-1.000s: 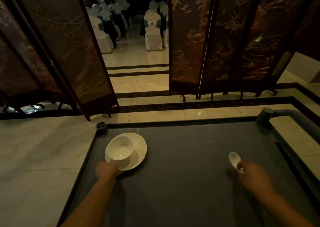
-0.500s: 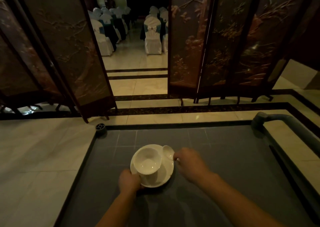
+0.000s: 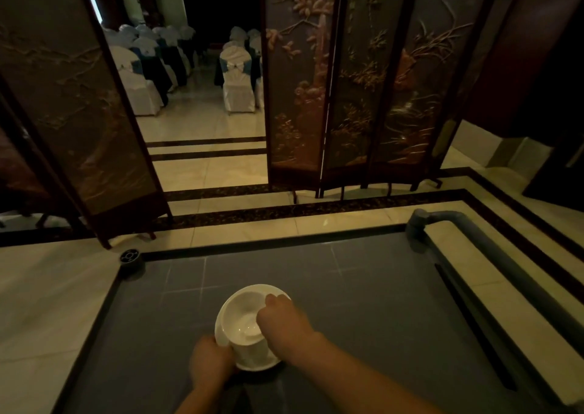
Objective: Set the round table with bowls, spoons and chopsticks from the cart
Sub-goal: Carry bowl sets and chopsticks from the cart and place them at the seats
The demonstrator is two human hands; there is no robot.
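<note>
**Place setting being gathered on the cart.** The white bowl stands on a white plate near the front edge of the grey cart top. A white spoon lies with its scoop inside the bowl. The left hand grips the plate's near-left rim with curled fingers. The right hand is curled over the bowl's right rim, apparently pinching the spoon's handle, which the hand hides.

No chopsticks are visible, and the round table is not in view. Judged from this, one bowl and one spoon are paired but not yet carried over. Delivery, chopsticks and any further settings remain.

Beyond the cart are its grey handle, carved folding screens and white-covered chairs.
</note>
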